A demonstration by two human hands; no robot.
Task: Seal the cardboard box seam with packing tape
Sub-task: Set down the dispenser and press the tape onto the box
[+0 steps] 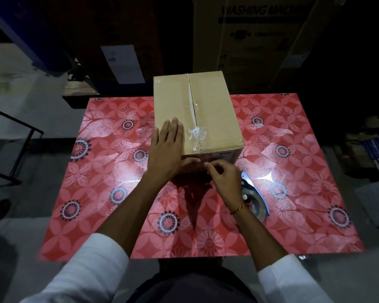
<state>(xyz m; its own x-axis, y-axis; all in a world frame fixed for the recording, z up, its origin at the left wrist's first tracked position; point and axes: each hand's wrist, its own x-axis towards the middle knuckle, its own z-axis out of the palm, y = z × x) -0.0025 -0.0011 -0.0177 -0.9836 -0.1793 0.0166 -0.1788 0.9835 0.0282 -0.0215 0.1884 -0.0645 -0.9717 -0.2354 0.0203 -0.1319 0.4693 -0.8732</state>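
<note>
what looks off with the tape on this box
The clear tape on the cardboard box is bunched into a crinkled wad near the front of the seam, and the seam beyond it gapes slightly.

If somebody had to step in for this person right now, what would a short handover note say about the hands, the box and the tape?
Left hand: flat on top of the brown cardboard box, near its front left corner, steadying it.
Right hand: fingertips pinched at the box's near face; whether it grips a tape end cannot be told.
The box stands on the red flowered table cover. The blue-and-metal tape dispenser lies on the table beside the right wrist, not held.
Done: clear tape runs along the top seam, crumpled near the front edge.
Left: press the front end down; the seam looks slightly gapped midway, so perhaps re-tape.
</note>
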